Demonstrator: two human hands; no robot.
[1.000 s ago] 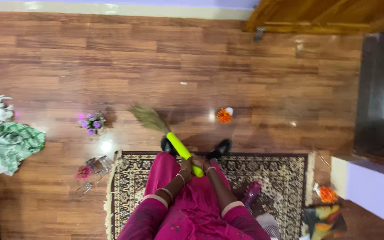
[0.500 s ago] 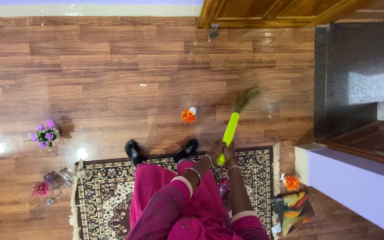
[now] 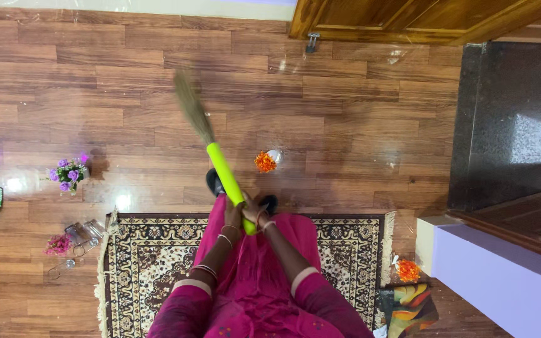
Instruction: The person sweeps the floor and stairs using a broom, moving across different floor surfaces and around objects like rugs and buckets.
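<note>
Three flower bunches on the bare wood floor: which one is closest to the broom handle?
The orange bunch, just right of the neon-green broom handle. The purple bunch and the pink bunch both lie far off to the left.

We stand in a home: wood-look floor (image 3: 358, 125), patterned rug (image 3: 151, 263) near us, a wooden door (image 3: 408, 19) far right, purple flowers (image 3: 68, 175) at left.
</note>
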